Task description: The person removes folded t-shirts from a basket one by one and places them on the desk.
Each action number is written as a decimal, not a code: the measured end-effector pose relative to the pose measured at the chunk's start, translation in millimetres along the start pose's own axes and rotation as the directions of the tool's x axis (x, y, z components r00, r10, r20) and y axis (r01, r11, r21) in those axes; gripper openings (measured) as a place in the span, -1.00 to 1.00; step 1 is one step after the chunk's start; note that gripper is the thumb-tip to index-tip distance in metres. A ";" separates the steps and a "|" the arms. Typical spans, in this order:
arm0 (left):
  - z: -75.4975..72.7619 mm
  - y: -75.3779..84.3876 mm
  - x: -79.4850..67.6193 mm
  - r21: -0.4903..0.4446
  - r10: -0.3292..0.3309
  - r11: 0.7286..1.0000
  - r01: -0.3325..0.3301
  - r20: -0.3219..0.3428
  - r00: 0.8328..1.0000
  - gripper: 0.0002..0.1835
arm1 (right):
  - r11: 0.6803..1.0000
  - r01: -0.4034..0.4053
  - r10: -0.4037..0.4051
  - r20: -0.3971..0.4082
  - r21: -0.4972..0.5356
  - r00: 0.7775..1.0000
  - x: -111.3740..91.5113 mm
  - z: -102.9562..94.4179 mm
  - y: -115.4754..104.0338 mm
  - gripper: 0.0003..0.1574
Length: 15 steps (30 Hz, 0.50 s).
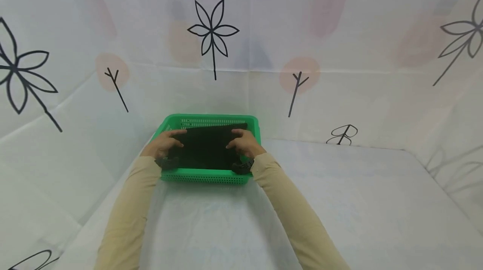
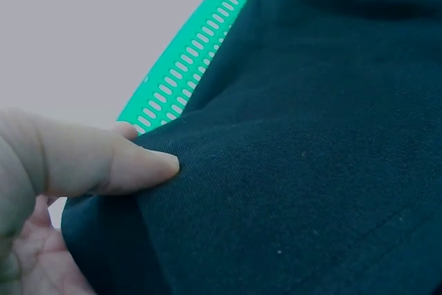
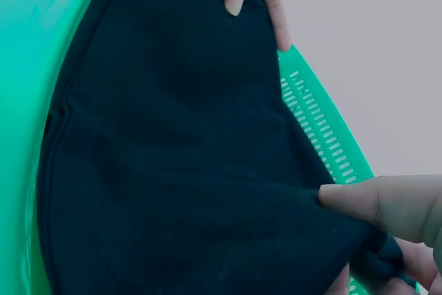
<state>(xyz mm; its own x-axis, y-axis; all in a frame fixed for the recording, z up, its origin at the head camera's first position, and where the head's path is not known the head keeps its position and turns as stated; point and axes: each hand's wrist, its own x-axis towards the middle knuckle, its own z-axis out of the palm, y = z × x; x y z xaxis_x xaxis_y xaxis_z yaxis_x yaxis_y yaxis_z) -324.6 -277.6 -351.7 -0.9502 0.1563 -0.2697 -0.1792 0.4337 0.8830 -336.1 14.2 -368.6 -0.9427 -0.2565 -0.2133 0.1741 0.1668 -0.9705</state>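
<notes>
A folded piece of black cloth (image 1: pixel 207 148), with woven texture and a stitched seam visible in the left wrist view, lies within a green plastic basket (image 1: pixel 211 173). My left hand (image 1: pixel 164 143) pinches the cloth's far left corner, thumb on top and fingers beneath. At the far right corner, my right hand (image 1: pixel 246 143) pinches the cloth (image 3: pixel 193 129) between thumb and fingers. Between the two hands the far edge of the cloth is stretched, a little higher on the right. What lies under the cloth is hidden.
The basket has slotted walls and stands on a white-covered table (image 1: pixel 339 194), close to the back. Behind it hangs a white sheet (image 1: pixel 249 94) printed with flowers and twigs, which also covers the sides.
</notes>
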 end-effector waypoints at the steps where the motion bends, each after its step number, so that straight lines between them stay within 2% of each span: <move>1: -0.2 0.6 -0.5 -0.010 0.002 1.000 -0.002 0.001 1.000 -0.31 | 1.000 0.007 -0.007 0.000 -0.002 1.000 -0.3 -0.2 -0.5 -0.12; 15: -6.9 2.5 -5.9 -0.021 0.028 0.999 -0.027 0.010 1.000 -0.29 | 0.998 0.065 -0.065 0.004 0.008 0.998 -5.1 -4.1 -5.5 -0.12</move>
<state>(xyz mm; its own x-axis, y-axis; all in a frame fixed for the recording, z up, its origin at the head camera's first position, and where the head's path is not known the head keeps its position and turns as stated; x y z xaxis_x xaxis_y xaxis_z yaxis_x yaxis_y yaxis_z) -321.2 -283.6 -345.2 -0.9523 0.1768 -0.2488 -0.1584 0.4105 0.8980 -333.5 18.5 -361.7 -0.9509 -0.2706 -0.1505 0.1152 0.1421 -0.9831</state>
